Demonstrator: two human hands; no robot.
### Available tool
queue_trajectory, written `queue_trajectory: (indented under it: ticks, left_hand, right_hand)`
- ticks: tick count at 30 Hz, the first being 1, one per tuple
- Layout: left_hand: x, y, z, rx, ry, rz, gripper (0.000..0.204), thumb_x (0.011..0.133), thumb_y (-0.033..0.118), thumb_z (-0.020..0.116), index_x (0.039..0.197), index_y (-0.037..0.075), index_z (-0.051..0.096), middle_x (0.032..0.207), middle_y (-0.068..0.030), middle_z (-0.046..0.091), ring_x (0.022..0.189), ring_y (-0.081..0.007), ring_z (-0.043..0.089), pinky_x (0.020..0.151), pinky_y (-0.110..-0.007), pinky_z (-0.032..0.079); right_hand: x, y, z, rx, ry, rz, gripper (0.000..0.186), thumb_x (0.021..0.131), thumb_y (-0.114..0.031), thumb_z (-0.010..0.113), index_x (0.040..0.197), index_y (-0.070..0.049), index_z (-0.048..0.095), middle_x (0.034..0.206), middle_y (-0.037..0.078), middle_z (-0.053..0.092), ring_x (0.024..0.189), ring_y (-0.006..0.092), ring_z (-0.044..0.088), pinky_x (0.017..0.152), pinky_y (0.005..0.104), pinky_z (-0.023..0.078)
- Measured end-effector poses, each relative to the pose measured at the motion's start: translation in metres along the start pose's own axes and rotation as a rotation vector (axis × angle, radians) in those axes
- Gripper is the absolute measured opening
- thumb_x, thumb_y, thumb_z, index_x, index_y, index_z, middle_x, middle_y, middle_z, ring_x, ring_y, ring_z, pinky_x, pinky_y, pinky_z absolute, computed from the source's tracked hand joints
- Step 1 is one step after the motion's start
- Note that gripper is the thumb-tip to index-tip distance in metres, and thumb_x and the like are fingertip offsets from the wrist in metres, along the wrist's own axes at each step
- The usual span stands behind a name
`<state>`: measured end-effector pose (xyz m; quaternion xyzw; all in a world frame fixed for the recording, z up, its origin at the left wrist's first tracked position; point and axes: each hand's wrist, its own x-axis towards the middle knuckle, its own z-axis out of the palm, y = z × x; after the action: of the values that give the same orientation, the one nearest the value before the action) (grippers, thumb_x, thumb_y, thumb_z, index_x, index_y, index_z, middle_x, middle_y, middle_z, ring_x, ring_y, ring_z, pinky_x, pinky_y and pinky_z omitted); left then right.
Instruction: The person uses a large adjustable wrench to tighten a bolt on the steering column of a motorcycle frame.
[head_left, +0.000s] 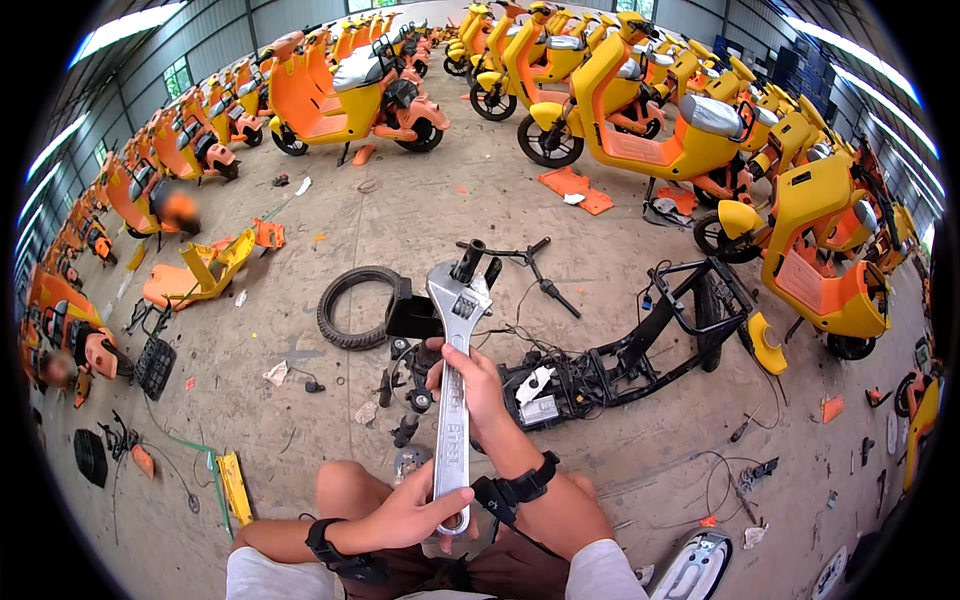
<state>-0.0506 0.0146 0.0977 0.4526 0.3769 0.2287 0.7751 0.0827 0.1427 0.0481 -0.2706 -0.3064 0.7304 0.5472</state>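
A large silver adjustable wrench [453,420] stands nearly upright in front of me, its jaw end pointing away. My right hand [474,388] is wrapped around the middle of the handle. Lower down, my left hand [412,506] grips the handle near its holed end, thumb across the front. At the wrench's jaws is a short black tube [468,262]; whether the jaws clamp it cannot be seen. Behind and below the wrench lie a black panel-like part [412,312] and dark metal fork-like parts [408,378], partly hidden by my hands and the wrench.
Right of my hands lies a stripped black scooter frame [640,360] with loose wiring. A tire [350,308] and black handlebar [540,275] lie beyond. Yellow body panels [215,268] are at left. Rows of yellow-orange scooters [640,130] stand behind, and small parts litter the concrete floor.
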Motion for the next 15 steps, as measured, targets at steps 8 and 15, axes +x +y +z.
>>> queue_trajectory:
  ticks: [8, 15]
  left_hand:
    - [-0.044, -0.022, -0.036, -0.128, -0.006, 0.13, 0.036, 0.097, 0.011, 0.052, 0.128, -0.002, 0.038, 0.087, -0.0149, 0.064, 0.073, -0.0195, 0.066, 0.059, -0.028, 0.055]
    - [-0.084, 0.037, -0.061, -0.046, 0.437, 0.069, 0.042, 0.087, 0.01, 0.063, 0.123, -0.005, 0.047, 0.067, -0.0173, 0.063, 0.036, -0.0171, 0.051, 0.032, -0.025, 0.037]
  right_hand:
    - [-0.021, 0.028, 0.035, -0.154, 0.047, -0.166, 0.033, 0.097, -0.023, 0.049, 0.117, 0.002, 0.058, 0.067, 0.006, 0.063, 0.055, 0.0082, 0.056, 0.053, 0.0226, 0.043]
    - [-0.002, 0.035, 0.052, -0.056, -0.047, -0.115, 0.035, 0.1, -0.023, 0.046, 0.121, 0.001, 0.06, 0.067, -0.002, 0.055, 0.05, 0.0044, 0.046, 0.045, 0.0212, 0.036]
